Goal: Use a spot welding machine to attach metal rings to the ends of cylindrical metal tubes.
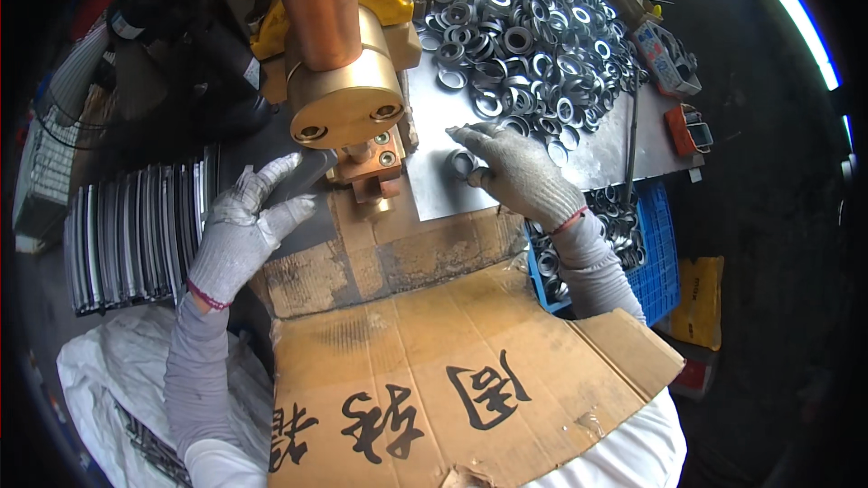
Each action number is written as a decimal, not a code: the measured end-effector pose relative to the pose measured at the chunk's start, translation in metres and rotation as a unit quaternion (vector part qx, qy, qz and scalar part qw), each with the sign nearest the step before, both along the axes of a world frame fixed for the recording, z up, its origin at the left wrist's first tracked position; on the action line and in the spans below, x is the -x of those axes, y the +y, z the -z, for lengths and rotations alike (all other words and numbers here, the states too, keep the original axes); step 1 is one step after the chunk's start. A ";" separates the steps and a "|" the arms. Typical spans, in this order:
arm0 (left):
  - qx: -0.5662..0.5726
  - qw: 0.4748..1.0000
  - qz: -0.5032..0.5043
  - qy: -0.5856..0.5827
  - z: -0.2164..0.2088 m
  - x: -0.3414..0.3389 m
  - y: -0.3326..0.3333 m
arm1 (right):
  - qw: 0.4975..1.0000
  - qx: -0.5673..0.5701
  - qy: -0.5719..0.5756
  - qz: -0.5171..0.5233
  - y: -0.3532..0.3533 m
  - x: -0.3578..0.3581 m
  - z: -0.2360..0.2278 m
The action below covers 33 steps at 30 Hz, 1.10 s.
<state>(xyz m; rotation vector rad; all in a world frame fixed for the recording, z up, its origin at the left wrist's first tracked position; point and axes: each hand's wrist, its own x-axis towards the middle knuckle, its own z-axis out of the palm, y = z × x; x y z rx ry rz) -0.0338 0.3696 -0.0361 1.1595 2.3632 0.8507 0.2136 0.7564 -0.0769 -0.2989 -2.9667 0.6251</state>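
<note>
Copper and brass dominate the middle of the bench: a thick copper column [316, 0] comes down into a round brass head [348, 104], and below it sits a small copper electrode block [372, 172] with bolt heads showing. The left hand [242, 230], in a grey knit glove, lies with fingers spread flat on a dark curved metal plate [307, 176] just left of that block, touching it. The right hand [520, 172], gloved the same, pinches one steel ring [463, 163] against the bare steel sheet [452, 117], near the sheet's front edge. Behind it, toward the far right corner, shiny flat rings lie heaped in a loose pile [524, 27], overlapping and ready to slide. The worry, to my eye, is the left fingertips so close under the head: a slip of the smooth plate could carry them toward the electrode. The ring is small and slick, and knit gloves blunt the feel, so it could skate off the polished sheet or land off-centre. Worn, scorched cardboard [434, 370] covers the near edge; a blue crate [655, 253] of more rings sits at the right.
</note>
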 end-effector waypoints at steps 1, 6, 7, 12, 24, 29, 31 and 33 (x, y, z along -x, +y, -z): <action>0.001 1.000 -0.004 -0.003 -0.001 -0.003 -0.001 | 1.000 0.001 -0.003 -0.004 0.000 0.002 -0.004; 0.031 0.996 0.012 0.078 -0.004 -0.006 -0.001 | 0.997 -0.051 -0.057 0.028 0.001 0.011 -0.011; 0.031 0.997 0.012 0.077 -0.004 -0.006 0.000 | 0.995 -0.072 -0.061 0.031 0.000 0.014 -0.011; 0.051 0.988 0.034 0.141 -0.006 -0.004 0.002 | 0.991 -0.074 -0.112 -0.019 0.000 0.026 0.006; 0.156 0.973 0.121 0.118 -0.038 -0.007 0.032 | 0.869 0.490 0.065 -0.021 -0.051 0.019 0.011; 0.177 0.962 0.142 0.153 -0.043 -0.007 0.037 | 0.894 0.444 0.043 -0.034 -0.063 0.037 0.022; 0.185 0.959 0.144 0.161 -0.044 -0.005 0.037 | 0.865 0.498 0.044 -0.041 -0.066 0.044 0.020; 0.153 0.958 0.158 0.185 -0.038 -0.002 0.034 | 0.877 0.478 0.037 -0.038 -0.066 0.043 0.016</action>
